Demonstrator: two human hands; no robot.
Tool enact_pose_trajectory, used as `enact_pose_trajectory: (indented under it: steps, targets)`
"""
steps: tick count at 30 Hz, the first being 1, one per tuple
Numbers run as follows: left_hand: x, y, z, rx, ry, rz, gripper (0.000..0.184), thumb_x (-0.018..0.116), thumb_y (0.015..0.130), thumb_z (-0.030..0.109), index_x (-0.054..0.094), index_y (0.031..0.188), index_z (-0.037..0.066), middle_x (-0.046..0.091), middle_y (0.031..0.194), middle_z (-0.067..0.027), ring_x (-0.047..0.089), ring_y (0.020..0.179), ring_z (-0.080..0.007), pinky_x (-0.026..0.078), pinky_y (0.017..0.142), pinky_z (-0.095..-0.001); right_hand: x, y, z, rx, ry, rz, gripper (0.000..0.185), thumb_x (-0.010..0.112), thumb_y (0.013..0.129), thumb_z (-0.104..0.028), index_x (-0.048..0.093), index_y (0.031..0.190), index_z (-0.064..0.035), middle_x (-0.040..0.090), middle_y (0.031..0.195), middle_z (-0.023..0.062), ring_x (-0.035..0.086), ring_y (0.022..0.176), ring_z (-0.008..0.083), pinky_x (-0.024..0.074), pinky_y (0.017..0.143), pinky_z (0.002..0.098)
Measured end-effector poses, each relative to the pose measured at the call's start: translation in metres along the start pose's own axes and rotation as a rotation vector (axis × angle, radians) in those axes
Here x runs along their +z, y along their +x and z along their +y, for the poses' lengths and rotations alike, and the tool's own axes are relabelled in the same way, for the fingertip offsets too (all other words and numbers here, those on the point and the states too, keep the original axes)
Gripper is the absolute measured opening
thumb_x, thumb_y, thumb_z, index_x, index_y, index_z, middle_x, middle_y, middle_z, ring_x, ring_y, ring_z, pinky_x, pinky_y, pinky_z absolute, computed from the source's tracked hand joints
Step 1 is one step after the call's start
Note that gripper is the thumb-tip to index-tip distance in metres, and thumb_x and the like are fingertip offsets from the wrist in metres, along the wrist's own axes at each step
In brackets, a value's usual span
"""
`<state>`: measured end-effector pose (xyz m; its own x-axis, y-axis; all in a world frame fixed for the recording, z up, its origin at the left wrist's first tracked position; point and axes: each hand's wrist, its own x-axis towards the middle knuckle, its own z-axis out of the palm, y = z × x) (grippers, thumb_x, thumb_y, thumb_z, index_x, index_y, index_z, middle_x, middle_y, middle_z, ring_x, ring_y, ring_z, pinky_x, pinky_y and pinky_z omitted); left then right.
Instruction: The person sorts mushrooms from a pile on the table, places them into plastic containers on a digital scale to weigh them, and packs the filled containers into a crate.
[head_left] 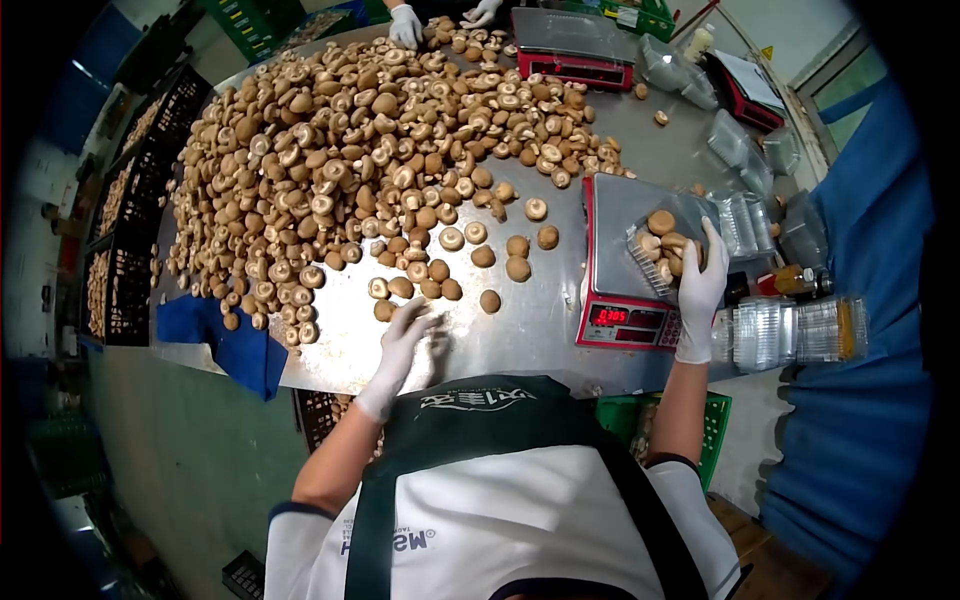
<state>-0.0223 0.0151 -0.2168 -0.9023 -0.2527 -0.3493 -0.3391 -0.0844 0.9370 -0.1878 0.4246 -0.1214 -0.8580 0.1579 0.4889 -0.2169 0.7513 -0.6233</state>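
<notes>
A large heap of brown mushrooms (330,150) covers the left and middle of the metal table (530,340). My left hand (405,345), in a white glove, is just in front of the loose mushrooms at the heap's near edge, fingers apart and holding nothing. On the red scale (630,320), with lit red digits, sits a clear plastic tray (655,275) with several mushrooms (661,223) in it. My right hand (705,275), also gloved, rests at the tray's right side, its fingers around the edge by the mushrooms.
Another person's gloved hands (405,27) are at the heap's far edge, near a second scale (575,68). Stacks of clear trays (765,335) lie at the right. Black crates (130,290) stand at the left, beside a blue cloth (240,350) on the table edge.
</notes>
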Motion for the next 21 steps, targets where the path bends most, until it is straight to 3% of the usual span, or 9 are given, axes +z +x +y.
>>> enact_pose_trajectory:
  steps: [2,4,6,8,10,14,15,18,21]
  targets:
    - [-0.046,-0.030,-0.008,-0.019,0.083,0.211,0.038,0.060,0.094,0.012,0.054,0.130,0.002,0.058,0.117,-0.0102,0.058,0.104,-0.0186,0.048,0.091,-0.0309,0.014,-0.004,-0.029,0.036,0.232,-0.059,0.043,0.055,0.094,-0.005,0.051,0.136,-0.0042,0.053,0.134,0.0150,0.052,0.122,0.0253,0.0418,0.103,0.0359]
    - [-0.079,-0.056,-0.034,-0.039,0.035,0.352,0.050,0.061,0.093,0.008,0.042,0.139,0.002,0.054,0.114,-0.0125,0.060,0.094,-0.0189,0.053,0.078,-0.0295,0.043,-0.019,-0.056,0.148,0.540,-0.147,0.046,0.053,0.093,-0.003,0.048,0.139,-0.0042,0.053,0.134,0.0155,0.052,0.123,0.0246,0.0425,0.102,0.0345]
    - [-0.097,-0.069,-0.067,-0.101,0.088,0.406,0.057,0.062,0.093,0.007,0.036,0.143,0.003,0.053,0.112,-0.0115,0.060,0.089,-0.0174,0.053,0.072,-0.0281,0.078,-0.040,-0.079,0.186,0.541,-0.396,0.052,0.054,0.092,-0.004,0.041,0.143,-0.0028,0.048,0.139,0.0183,0.048,0.128,0.0281,0.0409,0.105,0.0351]
    - [-0.084,-0.071,-0.073,-0.184,-0.074,0.384,0.069,0.064,0.090,0.006,0.026,0.148,0.002,0.052,0.109,-0.0105,0.059,0.090,-0.0160,0.052,0.075,-0.0276,0.123,-0.057,-0.075,0.191,0.367,-0.526,0.059,0.057,0.091,-0.009,0.036,0.146,-0.0040,0.040,0.146,0.0199,0.041,0.134,0.0336,0.0373,0.109,0.0391]
    - [-0.077,-0.055,-0.109,-0.172,-0.086,0.359,0.075,0.066,0.088,0.005,0.023,0.150,0.002,0.053,0.108,-0.0102,0.058,0.090,-0.0163,0.051,0.077,-0.0282,0.176,-0.068,-0.048,0.187,0.082,-0.480,0.069,0.063,0.088,-0.016,0.032,0.149,-0.0079,0.035,0.150,0.0201,0.034,0.137,0.0380,0.0323,0.112,0.0433]
    - [-0.025,-0.009,-0.074,-0.052,-0.091,0.328,0.083,0.067,0.088,0.007,0.014,0.152,0.000,0.055,0.113,-0.0125,0.058,0.093,-0.0168,0.051,0.081,-0.0288,0.243,-0.054,-0.044,0.340,-0.081,-0.531,0.072,0.066,0.085,-0.023,0.034,0.149,-0.0128,0.039,0.147,0.0196,0.037,0.131,0.0405,0.0304,0.112,0.0447]
    - [-0.016,0.002,-0.065,-0.052,-0.151,0.300,0.083,0.068,0.088,0.007,0.015,0.151,0.000,0.055,0.113,-0.0121,0.058,0.093,-0.0168,0.051,0.082,-0.0285,0.264,-0.057,-0.041,0.221,-0.132,-0.467,0.066,0.066,0.085,-0.025,0.040,0.145,-0.0136,0.045,0.141,0.0178,0.044,0.125,0.0393,0.0362,0.107,0.0433]
    - [-0.004,0.022,-0.050,-0.042,-0.128,0.214,0.076,0.068,0.088,0.008,0.024,0.150,0.001,0.054,0.109,-0.0093,0.057,0.095,-0.0166,0.050,0.085,-0.0284,0.291,-0.050,-0.075,0.168,0.153,-0.598,0.058,0.066,0.085,-0.026,0.047,0.140,-0.0136,0.052,0.130,0.0169,0.050,0.120,0.0361,0.0419,0.100,0.0418]
    - [-0.005,0.032,-0.069,-0.028,-0.094,0.238,0.073,0.068,0.088,0.011,0.028,0.148,0.001,0.055,0.112,-0.0115,0.057,0.097,-0.0172,0.050,0.086,-0.0295,0.297,-0.053,-0.107,0.029,0.069,-0.948,0.052,0.065,0.086,-0.025,0.052,0.135,-0.0127,0.059,0.117,0.0182,0.057,0.109,0.0349,0.0453,0.095,0.0411]
